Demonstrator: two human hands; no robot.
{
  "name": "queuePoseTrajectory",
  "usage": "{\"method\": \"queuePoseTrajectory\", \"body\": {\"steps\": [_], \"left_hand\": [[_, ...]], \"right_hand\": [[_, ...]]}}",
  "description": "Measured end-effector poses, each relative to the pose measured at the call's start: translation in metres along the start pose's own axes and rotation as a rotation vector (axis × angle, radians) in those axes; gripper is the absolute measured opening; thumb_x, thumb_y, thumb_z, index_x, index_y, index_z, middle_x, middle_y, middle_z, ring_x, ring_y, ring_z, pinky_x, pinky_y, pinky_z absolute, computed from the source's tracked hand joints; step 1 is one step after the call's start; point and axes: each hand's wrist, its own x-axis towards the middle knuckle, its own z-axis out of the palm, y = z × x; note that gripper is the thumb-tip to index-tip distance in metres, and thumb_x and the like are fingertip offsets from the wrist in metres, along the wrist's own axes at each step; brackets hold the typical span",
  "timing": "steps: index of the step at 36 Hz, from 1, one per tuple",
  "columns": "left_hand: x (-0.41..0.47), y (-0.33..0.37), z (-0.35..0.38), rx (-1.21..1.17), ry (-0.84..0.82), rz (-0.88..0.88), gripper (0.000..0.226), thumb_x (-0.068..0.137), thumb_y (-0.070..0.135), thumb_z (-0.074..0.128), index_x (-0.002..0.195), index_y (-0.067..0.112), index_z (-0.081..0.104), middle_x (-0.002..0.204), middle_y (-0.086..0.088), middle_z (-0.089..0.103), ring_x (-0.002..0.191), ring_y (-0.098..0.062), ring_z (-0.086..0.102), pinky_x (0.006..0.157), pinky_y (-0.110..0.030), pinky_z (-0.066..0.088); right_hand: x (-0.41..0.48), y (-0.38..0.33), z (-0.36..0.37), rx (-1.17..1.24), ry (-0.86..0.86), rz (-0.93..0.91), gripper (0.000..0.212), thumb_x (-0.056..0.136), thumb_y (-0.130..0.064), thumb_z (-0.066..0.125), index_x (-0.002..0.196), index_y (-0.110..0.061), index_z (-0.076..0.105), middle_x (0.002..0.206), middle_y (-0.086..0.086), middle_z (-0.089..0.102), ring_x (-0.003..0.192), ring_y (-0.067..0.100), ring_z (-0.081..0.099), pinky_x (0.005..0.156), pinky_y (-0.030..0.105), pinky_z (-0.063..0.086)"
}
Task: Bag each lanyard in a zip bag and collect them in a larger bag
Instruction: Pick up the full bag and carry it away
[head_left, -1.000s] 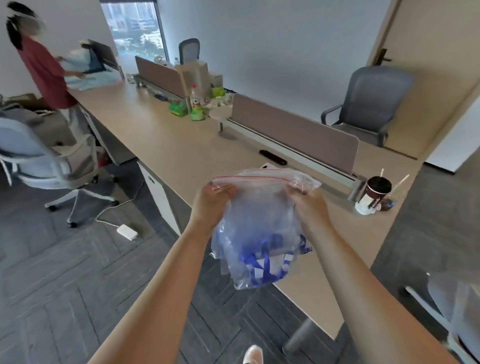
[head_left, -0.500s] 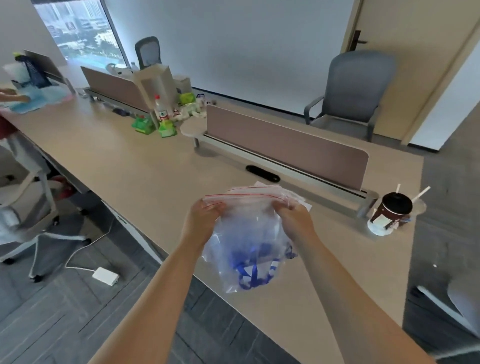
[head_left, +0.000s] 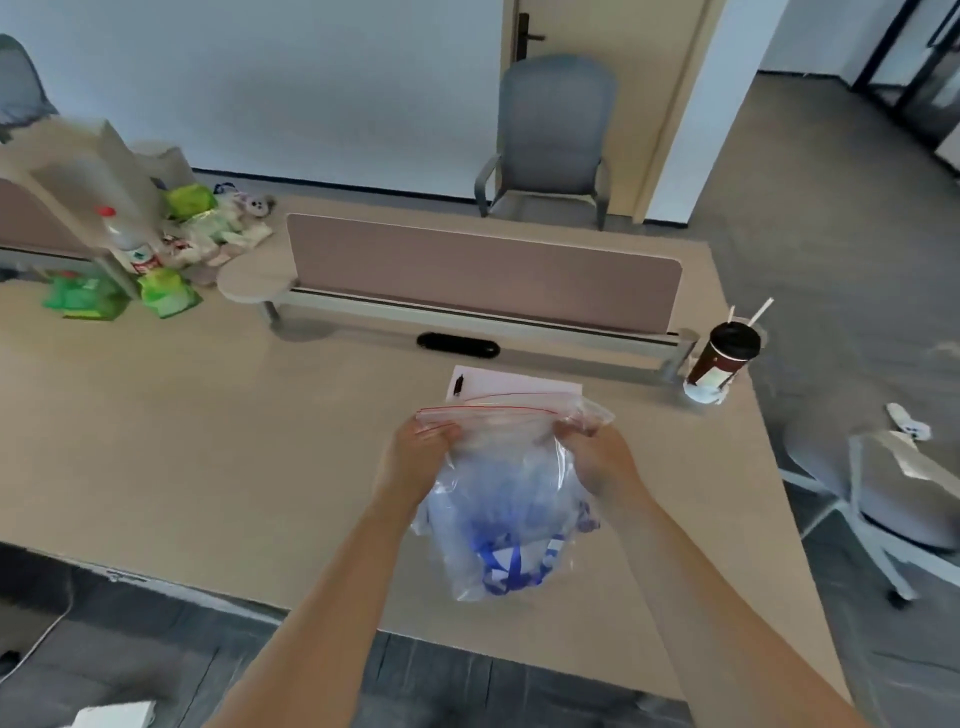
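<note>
I hold a large clear zip bag (head_left: 506, 499) with a red zip line over the desk (head_left: 208, 457). Inside it, near the bottom, lie smaller clear bags with blue lanyards (head_left: 511, 564). My left hand (head_left: 415, 460) pinches the bag's top left corner. My right hand (head_left: 597, 457) pinches the top right corner, where the plastic bunches up. The bag hangs between the two hands, its bottom close to the desk top.
A white sheet of paper (head_left: 524, 387) lies just behind the bag. A dark coffee cup (head_left: 724, 358) with sticks stands at the desk's right end. A brown divider panel (head_left: 483, 270), a black oblong object (head_left: 458, 345), green packets (head_left: 166, 293), a bottle (head_left: 127, 241) and a grey chair (head_left: 553, 140) are farther off.
My view has swung to the right and closer to the desk. The bag now hangs above the desk top instead of past its edge. Both hands keep their hold on the top corners.
</note>
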Motion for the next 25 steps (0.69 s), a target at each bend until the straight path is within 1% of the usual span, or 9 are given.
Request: {"method": "queuePoseTrajectory", "body": {"steps": [5, 8, 12, 15, 17, 19, 21, 24, 25], "left_hand": [[0.014, 0.001, -0.011, -0.018, -0.095, -0.017, 0.013, 0.078, 0.007, 0.065, 0.076, 0.017, 0.073, 0.071, -0.004, 0.071, 0.066, -0.021, 0.062, 0.067, -0.037, 0.051], [0.029, 0.001, -0.013, 0.027, -0.182, 0.011, 0.013, 0.081, 0.003, 0.06, 0.074, 0.009, 0.069, 0.067, -0.008, 0.069, 0.064, -0.02, 0.062, 0.063, -0.029, 0.046], [0.058, -0.005, -0.003, 0.086, -0.223, -0.021, 0.014, 0.083, -0.003, 0.06, 0.081, 0.003, 0.072, 0.067, -0.006, 0.067, 0.051, -0.006, 0.056, 0.049, -0.015, 0.041], [0.089, -0.019, 0.014, 0.12, -0.274, -0.031, 0.018, 0.082, -0.002, 0.06, 0.088, 0.004, 0.076, 0.075, -0.015, 0.07, 0.06, -0.012, 0.059, 0.063, -0.023, 0.05], [0.114, -0.034, 0.027, 0.118, -0.232, -0.062, 0.024, 0.083, -0.006, 0.062, 0.074, 0.013, 0.074, 0.067, -0.012, 0.068, 0.062, -0.022, 0.057, 0.066, -0.034, 0.047], [0.138, -0.049, 0.041, 0.119, -0.165, -0.071, 0.028, 0.084, -0.006, 0.066, 0.07, 0.018, 0.069, 0.065, -0.003, 0.065, 0.061, -0.02, 0.056, 0.067, -0.033, 0.045], [0.161, -0.063, 0.055, 0.115, -0.122, -0.083, 0.012, 0.081, 0.005, 0.073, 0.083, 0.015, 0.067, 0.078, -0.005, 0.066, 0.069, -0.021, 0.059, 0.071, -0.036, 0.047], [0.192, -0.083, 0.071, 0.242, -0.067, -0.165, 0.051, 0.08, 0.033, 0.077, 0.122, 0.016, 0.054, 0.106, -0.003, 0.06, 0.089, -0.025, 0.061, 0.084, -0.041, 0.052], [0.198, -0.087, 0.074, 0.289, -0.046, -0.176, 0.063, 0.077, 0.04, 0.075, 0.128, 0.018, 0.047, 0.106, -0.001, 0.057, 0.093, -0.028, 0.062, 0.088, -0.044, 0.053]], "right_hand": [[0.001, 0.003, 0.012, 0.041, 0.074, 0.122, 0.021, 0.09, -0.023, 0.066, 0.072, -0.016, 0.075, 0.079, 0.008, 0.072, 0.07, 0.02, 0.062, 0.065, 0.028, 0.049], [0.01, 0.008, 0.02, 0.059, 0.099, 0.19, 0.017, 0.088, -0.015, 0.066, 0.074, -0.01, 0.074, 0.065, 0.0, 0.065, 0.059, 0.014, 0.058, 0.053, 0.016, 0.047], [0.036, 0.024, 0.029, 0.028, 0.152, 0.275, 0.019, 0.085, -0.009, 0.06, 0.068, -0.01, 0.068, 0.062, 0.001, 0.06, 0.06, 0.018, 0.055, 0.049, 0.014, 0.043], [0.065, 0.045, 0.034, -0.021, 0.193, 0.341, 0.025, 0.091, -0.01, 0.057, 0.067, -0.009, 0.058, 0.066, 0.003, 0.057, 0.056, 0.016, 0.051, 0.038, 0.01, 0.036], [0.086, 0.06, 0.038, -0.059, 0.174, 0.322, 0.019, 0.094, -0.019, 0.058, 0.076, -0.015, 0.06, 0.072, -0.001, 0.058, 0.064, 0.016, 0.054, 0.046, 0.015, 0.041], [0.107, 0.076, 0.043, -0.07, 0.165, 0.323, 0.012, 0.095, -0.024, 0.059, 0.086, -0.016, 0.061, 0.078, -0.002, 0.061, 0.074, 0.018, 0.057, 0.054, 0.02, 0.043], [0.13, 0.09, 0.045, -0.079, 0.181, 0.358, 0.013, 0.095, -0.023, 0.058, 0.091, -0.012, 0.063, 0.089, 0.004, 0.066, 0.075, 0.02, 0.06, 0.057, 0.025, 0.042], [0.16, 0.109, 0.046, -0.077, 0.202, 0.38, 0.028, 0.093, -0.028, 0.058, 0.105, -0.004, 0.067, 0.11, 0.012, 0.07, 0.096, 0.027, 0.068, 0.073, 0.028, 0.051], [0.169, 0.114, 0.045, -0.076, 0.207, 0.372, 0.025, 0.092, -0.028, 0.058, 0.099, -0.005, 0.067, 0.108, 0.013, 0.07, 0.101, 0.03, 0.068, 0.079, 0.031, 0.05]]}}
